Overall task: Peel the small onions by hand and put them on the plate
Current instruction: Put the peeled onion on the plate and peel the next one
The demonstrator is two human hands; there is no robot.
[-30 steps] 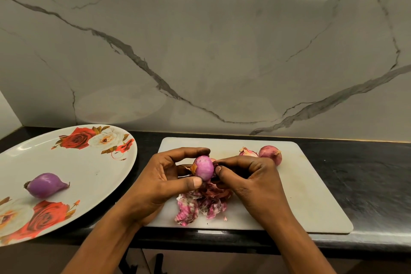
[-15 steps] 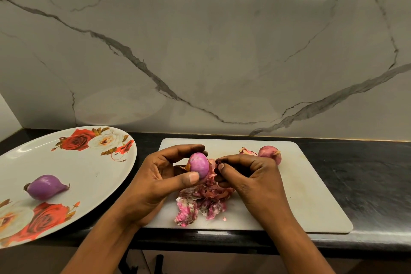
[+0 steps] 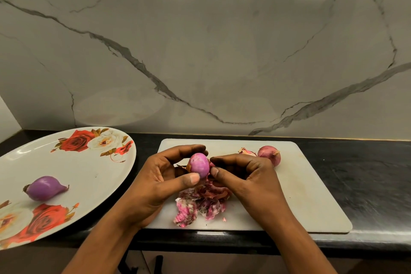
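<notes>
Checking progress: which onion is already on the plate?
The purple onion lying alone on the flowered plate. The others are over the cutting board: the pink onion in the left hand, the reddish onion near its far edge.

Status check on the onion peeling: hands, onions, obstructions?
Left hand grips partly peeled onion, right hand pinches its loose skin. One peeled onion on plate, one unpeeled onion on cutting board. Peel pile under hands, not obstructing.
</notes>
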